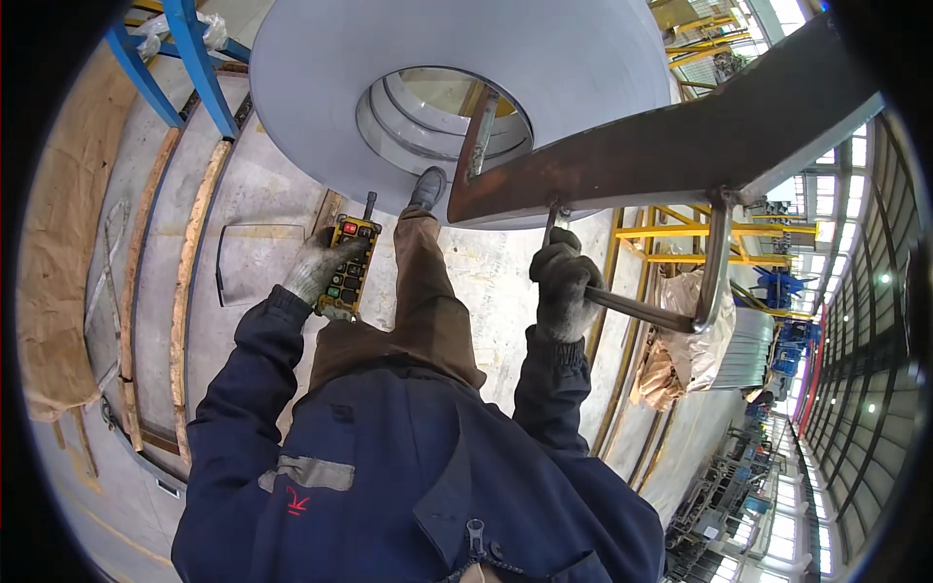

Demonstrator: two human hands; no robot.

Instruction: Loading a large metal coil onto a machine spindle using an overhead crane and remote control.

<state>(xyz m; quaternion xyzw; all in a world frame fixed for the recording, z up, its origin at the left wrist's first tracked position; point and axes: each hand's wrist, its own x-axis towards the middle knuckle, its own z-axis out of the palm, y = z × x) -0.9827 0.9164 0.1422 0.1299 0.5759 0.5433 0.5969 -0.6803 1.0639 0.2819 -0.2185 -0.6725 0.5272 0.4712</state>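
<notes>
Your two gloved hands are both occupied. Your left hand [326,264] grasps one yellow remote control [342,290], its dark buttons facing up and one stubby antenna pointing away from you. Your right hand [566,287] is clenched around one bent steel handle [646,311], on its side nearer the remote. The handle joins the underside of one dark steel beam [622,160] at two points, just beyond your fingers. The beam's one narrow arm [476,136] overlaps the hole of one big grey coil [311,107]; you cannot tell whether it touches the rim. One boot [426,189] shows just below that hole, near the beam's corner. Left of the remote, concrete floor [258,267] stretches to two long timber rails [199,262]; a blue frame [199,63] edges the coil's left. On your right, yellow racks [714,231] and one wrapped bundle [695,335] stand beyond the handle.
</notes>
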